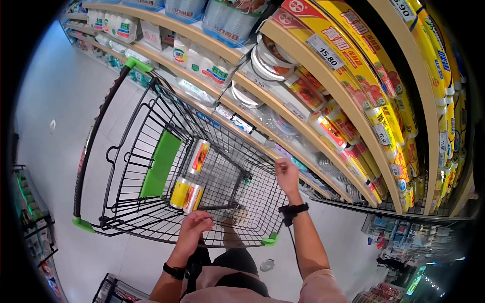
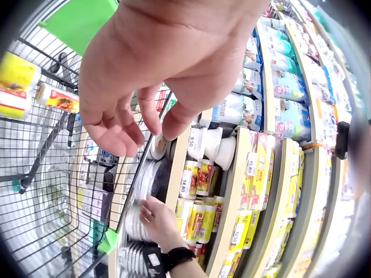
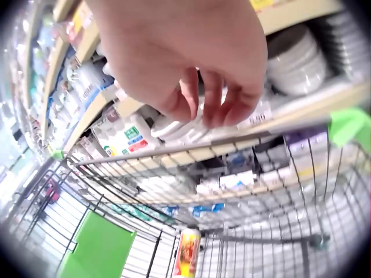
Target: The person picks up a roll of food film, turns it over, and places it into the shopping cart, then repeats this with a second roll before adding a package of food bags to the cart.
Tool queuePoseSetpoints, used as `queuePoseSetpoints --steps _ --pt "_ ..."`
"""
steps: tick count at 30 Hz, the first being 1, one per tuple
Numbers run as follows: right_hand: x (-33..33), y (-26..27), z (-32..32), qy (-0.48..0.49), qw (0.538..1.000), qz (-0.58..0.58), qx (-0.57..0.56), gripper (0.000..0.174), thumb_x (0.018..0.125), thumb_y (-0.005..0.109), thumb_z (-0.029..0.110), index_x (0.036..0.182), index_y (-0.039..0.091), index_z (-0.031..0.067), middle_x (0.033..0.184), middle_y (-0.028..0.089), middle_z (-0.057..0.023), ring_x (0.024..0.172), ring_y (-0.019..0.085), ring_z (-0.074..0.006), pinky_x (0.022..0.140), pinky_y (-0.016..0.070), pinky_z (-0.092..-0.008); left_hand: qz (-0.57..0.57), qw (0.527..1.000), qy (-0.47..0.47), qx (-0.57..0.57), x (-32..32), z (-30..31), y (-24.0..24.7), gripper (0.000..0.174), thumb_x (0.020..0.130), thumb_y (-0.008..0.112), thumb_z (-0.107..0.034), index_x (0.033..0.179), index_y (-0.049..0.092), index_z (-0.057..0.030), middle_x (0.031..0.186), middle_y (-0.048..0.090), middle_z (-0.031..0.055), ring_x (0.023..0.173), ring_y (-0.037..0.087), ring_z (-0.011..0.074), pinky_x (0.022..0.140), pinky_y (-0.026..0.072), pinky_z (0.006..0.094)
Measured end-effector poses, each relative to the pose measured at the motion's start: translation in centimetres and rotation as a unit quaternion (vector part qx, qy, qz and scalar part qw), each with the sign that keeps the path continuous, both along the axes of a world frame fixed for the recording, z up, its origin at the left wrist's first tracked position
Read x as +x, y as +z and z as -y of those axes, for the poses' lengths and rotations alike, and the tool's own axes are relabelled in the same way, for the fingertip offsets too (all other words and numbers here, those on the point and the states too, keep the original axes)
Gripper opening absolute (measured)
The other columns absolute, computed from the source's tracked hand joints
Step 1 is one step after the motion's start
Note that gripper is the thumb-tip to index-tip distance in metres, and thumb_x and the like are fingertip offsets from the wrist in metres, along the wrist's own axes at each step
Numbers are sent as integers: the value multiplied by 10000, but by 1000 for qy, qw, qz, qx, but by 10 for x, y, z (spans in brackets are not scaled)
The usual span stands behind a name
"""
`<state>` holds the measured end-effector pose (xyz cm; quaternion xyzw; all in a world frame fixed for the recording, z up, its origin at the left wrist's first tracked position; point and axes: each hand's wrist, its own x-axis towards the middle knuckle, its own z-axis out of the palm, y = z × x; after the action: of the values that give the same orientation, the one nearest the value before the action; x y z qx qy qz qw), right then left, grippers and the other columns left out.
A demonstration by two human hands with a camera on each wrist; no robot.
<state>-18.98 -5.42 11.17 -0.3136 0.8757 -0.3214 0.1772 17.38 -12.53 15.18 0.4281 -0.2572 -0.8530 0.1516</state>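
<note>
My left hand [image 1: 194,230] hovers by the near side rail of a black wire shopping cart [image 1: 134,174], fingers loosely bent with nothing between them. Over the cart's shelf-side rim is my right hand [image 1: 287,177], its fingers curving downward around nothing; in the right wrist view this hand [image 3: 191,63] appears in front of white bowls [image 3: 295,61] on the shelf. Inside the cart lie a red-and-yellow printed roll [image 1: 200,155] and, nearer me, a yellow roll [image 1: 180,192] beside a similar printed roll [image 1: 193,197]. A green panel [image 1: 161,164] stands in the cart at the handle end.
Shelving runs along the cart's far side, with yellow cling film boxes [image 1: 348,45], wrapped rolls [image 1: 328,129], white bowls [image 1: 268,63] and packs of tissue [image 1: 207,65]. Price tags [image 1: 326,50] line the shelf edges. Another rack [image 1: 38,227] stands at the left across the tiled floor [image 1: 65,131].
</note>
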Motion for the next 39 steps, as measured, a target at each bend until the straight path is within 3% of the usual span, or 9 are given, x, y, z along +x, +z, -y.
queuePoseSetpoints --steps 3,7,10,13,17,23,29,34,39 --pt "-46 57 18 -4 980 -200 14 294 784 638 31 1077 641 55 1046 648 -173 985 602 -328 891 471 -415 -16 999 -4 -41 -7 1 -18 150 909 662 -64 1045 606 -35 960 648 35 850 631 115 772 506 260" --pt "-87 105 59 72 914 -398 -29 427 777 611 14 1202 573 17 1091 611 -213 1101 528 -370 973 419 -442 -20 999 17 -27 -13 11 -19 142 918 652 -66 1044 598 -30 955 644 33 868 634 116 782 499 267" --pt "-101 125 96 65 908 -413 -7 417 807 609 73 1213 559 -9 1111 608 -245 1087 544 -418 964 426 -479 -22 999 26 -21 -14 17 -20 133 921 647 -67 1038 595 -29 967 644 36 883 636 120 794 499 273" --pt "-124 141 136 -23 934 -269 233 451 841 608 179 1239 539 -20 1164 593 -286 1077 555 -464 942 439 -507 -28 999 31 -19 -15 22 -16 124 924 645 -73 1028 594 -28 972 651 42 892 633 122 799 494 269" --pt "-150 132 160 19 895 -423 140 523 865 624 310 1260 549 -24 1209 582 -310 1109 561 -467 952 448 -504 -35 998 46 -4 -14 27 -14 140 918 652 -70 1037 593 -26 983 657 52 888 629 121 803 493 270" --pt "-180 119 180 2 843 -503 190 586 872 648 445 1250 589 1 1253 593 -268 1152 577 -421 995 444 -484 -29 998 55 -4 -13 39 -8 131 910 569 10 1034 556 -33 1011 630 79 892 615 143 821 499 295" --pt "-211 110 177 36 855 -506 108 592 863 660 467 1308 591 83 1297 599 -206 1178 571 -401 1013 432 -462 -31 997 74 -2 -25 50 -3 136 872 553 32 988 542 -39 969 610 83 861 591 144 778 476 285" --pt "-172 132 182 -8 875 -474 97 956 691 796 591 1331 491 -50 1298 567 -280 1198 555 -429 1029 413 -475 -38 996 78 -4 -33 54 -3 104 860 521 14 953 534 -29 915 597 88 842 560 147 771 448 278" --pt "-167 129 170 -40 895 -431 104 879 718 789 535 1296 509 -64 1265 572 -305 1168 565 -426 979 444 -458 -34 996 82 0 -40 55 -4 93 866 518 13 944 527 -36 888 600 87 840 557 149 772 434 277"
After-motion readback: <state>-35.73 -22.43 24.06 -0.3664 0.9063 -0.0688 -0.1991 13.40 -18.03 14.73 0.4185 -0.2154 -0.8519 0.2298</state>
